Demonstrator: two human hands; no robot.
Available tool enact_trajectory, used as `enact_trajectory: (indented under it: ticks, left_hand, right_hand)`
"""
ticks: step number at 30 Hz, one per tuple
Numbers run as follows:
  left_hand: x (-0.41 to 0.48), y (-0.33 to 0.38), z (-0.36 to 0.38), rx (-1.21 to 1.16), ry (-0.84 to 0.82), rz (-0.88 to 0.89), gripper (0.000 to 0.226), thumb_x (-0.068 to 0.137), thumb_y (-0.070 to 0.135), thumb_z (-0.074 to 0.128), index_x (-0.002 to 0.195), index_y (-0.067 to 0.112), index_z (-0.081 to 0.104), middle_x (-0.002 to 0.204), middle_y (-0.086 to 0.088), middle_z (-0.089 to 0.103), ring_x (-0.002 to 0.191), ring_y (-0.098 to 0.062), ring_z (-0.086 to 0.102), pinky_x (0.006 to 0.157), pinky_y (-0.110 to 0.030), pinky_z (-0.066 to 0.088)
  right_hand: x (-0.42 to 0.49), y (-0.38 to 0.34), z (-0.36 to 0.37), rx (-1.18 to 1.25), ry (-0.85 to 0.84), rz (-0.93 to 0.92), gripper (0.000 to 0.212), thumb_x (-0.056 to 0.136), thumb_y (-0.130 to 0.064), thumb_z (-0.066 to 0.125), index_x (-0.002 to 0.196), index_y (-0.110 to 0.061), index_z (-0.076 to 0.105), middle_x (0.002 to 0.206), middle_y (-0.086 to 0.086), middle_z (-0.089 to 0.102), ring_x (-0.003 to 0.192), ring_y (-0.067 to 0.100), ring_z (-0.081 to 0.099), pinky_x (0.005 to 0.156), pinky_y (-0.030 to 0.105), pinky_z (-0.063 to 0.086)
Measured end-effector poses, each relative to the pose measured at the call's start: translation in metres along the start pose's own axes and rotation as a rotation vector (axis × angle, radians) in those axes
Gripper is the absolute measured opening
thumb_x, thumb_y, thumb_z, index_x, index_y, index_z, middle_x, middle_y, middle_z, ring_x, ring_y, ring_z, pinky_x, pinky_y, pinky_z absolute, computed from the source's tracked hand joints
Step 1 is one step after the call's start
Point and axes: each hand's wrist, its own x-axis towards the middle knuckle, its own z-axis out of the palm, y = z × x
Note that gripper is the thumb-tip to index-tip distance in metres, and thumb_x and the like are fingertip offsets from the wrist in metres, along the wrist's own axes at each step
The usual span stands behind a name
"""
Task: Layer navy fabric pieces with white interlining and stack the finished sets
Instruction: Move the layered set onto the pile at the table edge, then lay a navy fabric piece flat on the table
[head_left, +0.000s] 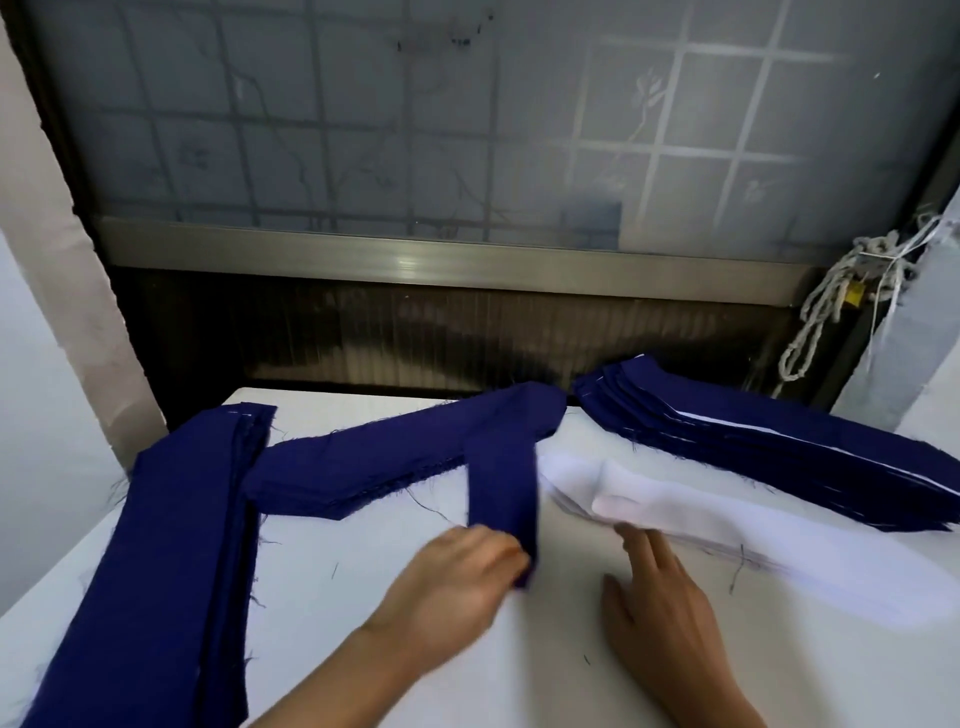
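One navy strip (501, 483), its far end on the middle navy pile (374, 457), was pinched at its near end by the left hand (462, 577), apparently to carry it toward the white interlining (675, 504), on which the right hand (665, 608) rested straight fingers to steady the sheets. Finished sets (769, 447) lay stacked at the far right of the white table (415, 649), beneath a frosted, gridded window (415, 130) and a knotted cord (831, 301).

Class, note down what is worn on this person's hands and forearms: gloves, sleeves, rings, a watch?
The left hand and right hand are bare: no gloves, no rings visible. The forearms are bare too, with no sleeve, watch or bracelet in view. The left hand is blurred, so fine details there are uncertain.
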Motion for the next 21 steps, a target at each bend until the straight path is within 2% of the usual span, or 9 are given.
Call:
enact_trajectory:
  ticks: [2, 4, 6, 8, 10, 13, 15, 18, 21]
  left_hand:
    - [0.007, 0.026, 0.004, 0.05, -0.062, 0.156, 0.014, 0.079, 0.011, 0.067, 0.087, 0.023, 0.067, 0.082, 0.005, 0.059, 0.069, -0.016, 0.053, 0.061, -0.028, 0.045]
    - [0.011, 0.046, 0.008, 0.074, -0.06, 0.262, 0.016, 0.086, 0.009, 0.059, 0.081, 0.024, 0.059, 0.073, 0.004, 0.049, 0.063, -0.016, 0.042, 0.055, -0.027, 0.037]
    - [0.013, 0.052, 0.009, 0.101, -0.031, 0.308, 0.019, 0.09, 0.009, 0.053, 0.08, 0.024, 0.058, 0.069, 0.004, 0.046, 0.06, -0.016, 0.038, 0.054, -0.026, 0.034]
    - [0.012, 0.045, 0.005, 0.114, 0.003, 0.282, 0.019, 0.09, 0.009, 0.052, 0.083, 0.024, 0.063, 0.068, 0.004, 0.047, 0.058, -0.015, 0.041, 0.054, -0.025, 0.037]
    - [0.009, 0.026, -0.001, 0.078, 0.069, 0.16, 0.019, 0.082, 0.009, 0.058, 0.09, 0.024, 0.067, 0.067, 0.005, 0.051, 0.058, -0.015, 0.05, 0.055, -0.026, 0.042]
    - [-0.001, -0.005, -0.006, -0.028, 0.265, -0.117, 0.032, 0.078, 0.005, 0.053, 0.104, 0.024, 0.059, 0.07, 0.004, 0.06, 0.055, -0.018, 0.052, 0.053, -0.03, 0.044]
    - [-0.009, -0.018, -0.006, -0.041, 0.353, -0.256, 0.029, 0.084, 0.002, 0.05, 0.104, 0.02, 0.06, 0.071, 0.002, 0.063, 0.053, -0.02, 0.052, 0.049, -0.032, 0.045]
    - [-0.018, -0.025, 0.0, -0.04, 0.426, -0.406, 0.025, 0.089, 0.007, 0.048, 0.096, 0.008, 0.072, 0.074, 0.001, 0.068, 0.052, -0.02, 0.056, 0.046, -0.033, 0.048]
    - [-0.019, -0.029, 0.004, -0.077, 0.537, -0.574, 0.025, 0.094, 0.012, 0.052, 0.095, 0.001, 0.074, 0.08, -0.001, 0.072, 0.062, -0.014, 0.062, 0.058, -0.029, 0.051]
  right_hand:
    - [-0.001, 0.001, -0.001, -0.02, 0.037, -0.101, 0.071, 0.074, -0.022, 0.073, 0.139, -0.016, 0.045, 0.135, 0.004, 0.053, 0.114, 0.023, 0.056, 0.087, 0.035, 0.052]
    - [0.0, 0.002, -0.001, -0.044, 0.067, -0.231, 0.068, 0.076, -0.018, 0.062, 0.141, -0.02, 0.045, 0.145, 0.001, 0.046, 0.124, 0.019, 0.047, 0.099, 0.035, 0.044]
    - [0.002, 0.005, 0.001, -0.038, 0.1, -0.33, 0.053, 0.074, -0.013, 0.051, 0.124, -0.021, 0.063, 0.142, 0.002, 0.051, 0.123, 0.02, 0.049, 0.099, 0.034, 0.041]
    - [0.003, 0.007, 0.004, -0.027, 0.129, -0.382, 0.034, 0.074, -0.014, 0.054, 0.099, -0.023, 0.074, 0.133, 0.001, 0.06, 0.119, 0.024, 0.057, 0.095, 0.036, 0.04]
    - [0.004, 0.008, 0.005, -0.016, 0.142, -0.399, 0.023, 0.08, -0.022, 0.054, 0.089, -0.024, 0.075, 0.126, -0.002, 0.065, 0.115, 0.025, 0.061, 0.093, 0.037, 0.041]
    - [0.004, 0.007, 0.006, -0.017, 0.152, -0.409, 0.025, 0.088, -0.027, 0.049, 0.087, -0.023, 0.074, 0.122, -0.007, 0.067, 0.113, 0.023, 0.062, 0.096, 0.038, 0.04]
    - [0.005, 0.005, 0.005, -0.024, 0.148, -0.415, 0.026, 0.089, -0.027, 0.048, 0.086, -0.023, 0.074, 0.12, -0.009, 0.067, 0.115, 0.021, 0.061, 0.099, 0.038, 0.038]
    - [0.005, 0.004, 0.004, -0.015, 0.156, -0.415, 0.027, 0.09, -0.03, 0.047, 0.086, -0.022, 0.073, 0.115, -0.011, 0.069, 0.116, 0.017, 0.061, 0.103, 0.04, 0.035]
    - [0.003, 0.001, 0.003, 0.009, 0.209, -0.398, 0.026, 0.093, -0.029, 0.048, 0.088, -0.016, 0.07, 0.102, -0.008, 0.071, 0.113, 0.013, 0.06, 0.105, 0.042, 0.036]
